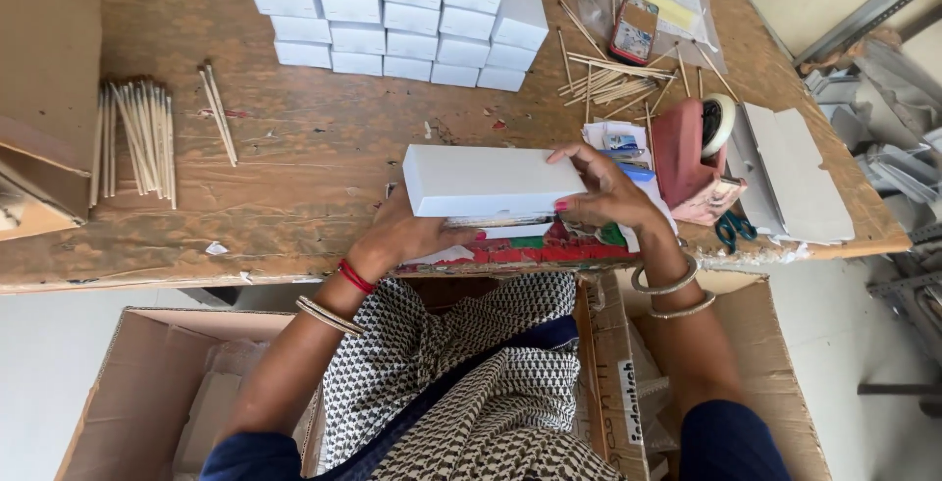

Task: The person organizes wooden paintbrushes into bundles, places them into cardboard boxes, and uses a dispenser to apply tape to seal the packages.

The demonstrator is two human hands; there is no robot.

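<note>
Gripping a long white box (491, 179) from both ends, left hand (407, 236) underneath, right hand (608, 191) clamped over its end; advisable: keep it level above the wooden surface (314, 147); stacked white boxes (392, 15) beyond.

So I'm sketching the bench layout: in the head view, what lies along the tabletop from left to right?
Stick bundle → loose sticks → white box, held by left hand and right hand → red tape dispenser → flat grey cards.
</note>
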